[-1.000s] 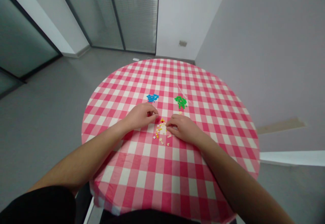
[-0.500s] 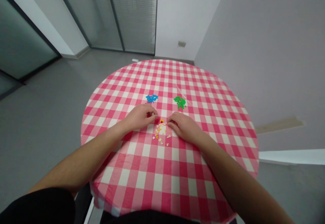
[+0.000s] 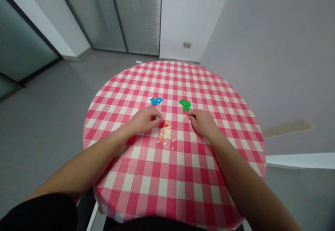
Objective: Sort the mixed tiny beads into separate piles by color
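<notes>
My left hand (image 3: 146,120) rests on the table with its fingers curled towards the thumb; whatever it may hold is too small to make out. Just right of its fingertips lie scattered small white and yellow pieces (image 3: 165,132), with one red bit among them. My right hand (image 3: 202,122) is closed in a pinch beside a few pale pieces (image 3: 184,116), and I cannot make out anything between its fingertips. Right above those lies a pile of small green pieces (image 3: 185,105). A pile of small blue pieces (image 3: 156,101) sits beyond my left hand.
A red and white checked cloth (image 3: 162,189) covers the round table. Glass partitions (image 3: 141,17) and a pale wall (image 3: 193,14) stand behind it. To the right, a white ledge (image 3: 300,161) comes close to the table's edge.
My right hand has moved right and slightly away from me, from the white and yellow pieces to just below the green pile. Pale pieces now show there. My left hand has stayed in place.
</notes>
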`<state>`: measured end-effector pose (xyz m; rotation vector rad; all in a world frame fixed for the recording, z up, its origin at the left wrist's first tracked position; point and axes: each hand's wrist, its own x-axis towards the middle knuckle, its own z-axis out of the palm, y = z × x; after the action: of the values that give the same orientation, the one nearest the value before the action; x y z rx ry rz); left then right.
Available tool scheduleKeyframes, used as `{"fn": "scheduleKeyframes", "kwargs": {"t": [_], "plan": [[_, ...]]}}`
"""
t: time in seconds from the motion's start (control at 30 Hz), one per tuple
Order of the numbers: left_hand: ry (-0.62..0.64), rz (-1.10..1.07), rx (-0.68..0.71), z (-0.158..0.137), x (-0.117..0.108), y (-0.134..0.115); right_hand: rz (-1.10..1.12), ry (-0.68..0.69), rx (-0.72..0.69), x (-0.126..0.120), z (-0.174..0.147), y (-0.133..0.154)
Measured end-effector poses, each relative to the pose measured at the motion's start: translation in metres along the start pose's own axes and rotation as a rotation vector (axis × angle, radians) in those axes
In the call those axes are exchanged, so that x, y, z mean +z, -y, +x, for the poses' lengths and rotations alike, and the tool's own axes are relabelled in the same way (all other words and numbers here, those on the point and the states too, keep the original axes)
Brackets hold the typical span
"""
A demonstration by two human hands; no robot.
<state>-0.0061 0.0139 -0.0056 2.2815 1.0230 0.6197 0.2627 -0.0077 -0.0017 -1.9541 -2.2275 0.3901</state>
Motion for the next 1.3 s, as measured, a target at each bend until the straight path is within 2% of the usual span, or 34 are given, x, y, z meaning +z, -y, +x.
{"fn": "scheduleKeyframes", "kwargs": {"t": [0.27,0.43,0.6,0.67,0.77,0.87,1.0,1.3], "plan": [[0.022,0.000,0.007,0.000,0.000,-0.002,0.167,-0.123,0.033,0.009,-0.001,-0.005],[0.028,0.001,0.007,0.000,-0.001,-0.002,0.266,-0.135,0.002,0.012,-0.001,-0.006],[0.036,0.003,0.014,0.000,0.000,-0.001,0.274,-0.186,-0.050,0.009,-0.005,0.001],[0.044,0.006,0.017,0.000,0.001,-0.001,0.247,-0.155,-0.153,0.008,-0.009,0.009],[0.055,-0.003,0.024,0.000,0.002,0.001,0.186,-0.012,-0.361,0.013,-0.013,0.025],[0.049,-0.006,0.023,0.000,0.004,0.003,0.148,0.073,-0.477,0.019,-0.015,0.038],[0.038,0.007,0.027,0.000,0.004,0.003,0.136,0.079,-0.514,0.024,-0.013,0.043],[0.042,0.016,0.047,-0.001,0.003,-0.001,0.134,0.059,-0.491,0.029,-0.012,0.045]]}}
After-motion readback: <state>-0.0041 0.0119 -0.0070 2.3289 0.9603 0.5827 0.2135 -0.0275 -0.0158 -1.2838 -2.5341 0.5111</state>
